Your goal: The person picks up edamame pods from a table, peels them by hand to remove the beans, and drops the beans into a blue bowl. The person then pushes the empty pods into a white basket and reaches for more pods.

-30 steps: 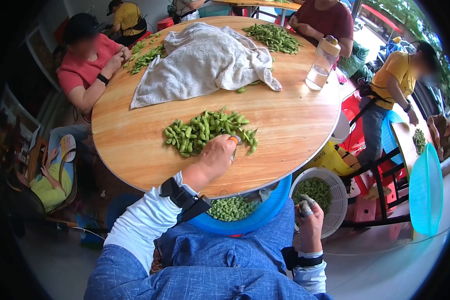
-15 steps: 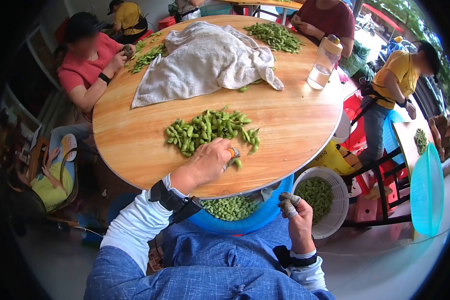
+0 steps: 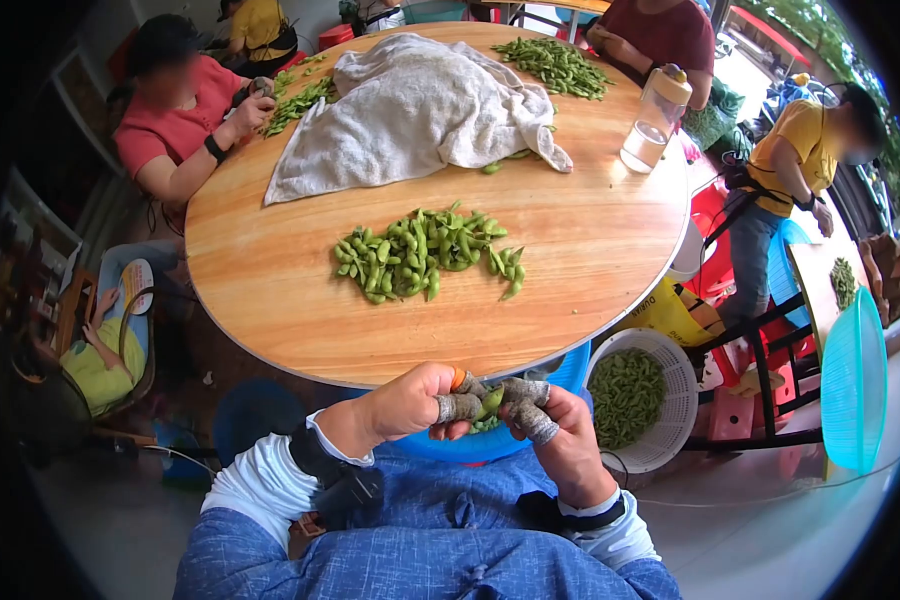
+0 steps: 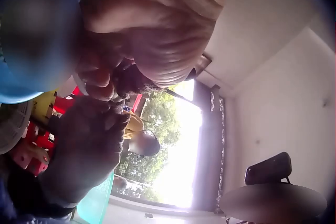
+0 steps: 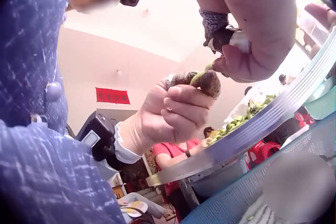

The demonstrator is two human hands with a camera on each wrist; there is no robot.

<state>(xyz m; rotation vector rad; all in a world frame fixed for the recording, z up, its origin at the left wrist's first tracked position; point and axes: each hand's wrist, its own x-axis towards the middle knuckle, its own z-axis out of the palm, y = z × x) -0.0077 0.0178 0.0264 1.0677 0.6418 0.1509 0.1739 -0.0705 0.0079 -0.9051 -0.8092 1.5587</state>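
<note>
Over the blue basin (image 3: pixel 425 446) in front of the lap, the two hands meet at a green soybean pod (image 3: pixel 489 402). My left hand (image 3: pixel 395 408) pinches it between wrapped thumb and finger; an orange band circles one finger. At the pod's other end, my right hand (image 3: pixel 572 450) grips with thumb and fingertips wrapped in greyish tape. In the right wrist view the pod (image 5: pixel 197 79) shows between the left fingertips, the right hand (image 5: pixel 252 24) close above. A pile of pods (image 3: pixel 415 255) lies on the round wooden table (image 3: pixel 270 310). Shelled beans in the basin are mostly hidden by the hands.
A white basket (image 3: pixel 680 400) of pods stands right of the basin. On the table lie a grey-white cloth (image 3: pixel 410 115), further pods (image 3: pixel 555 68) and a water bottle (image 3: pixel 656 120). People sit around it. A turquoise basin (image 3: pixel 855 385) leans at the far right.
My left hand has left the table with a pod and come down over the basin. My right hand has moved left from beside the white basket to meet it.
</note>
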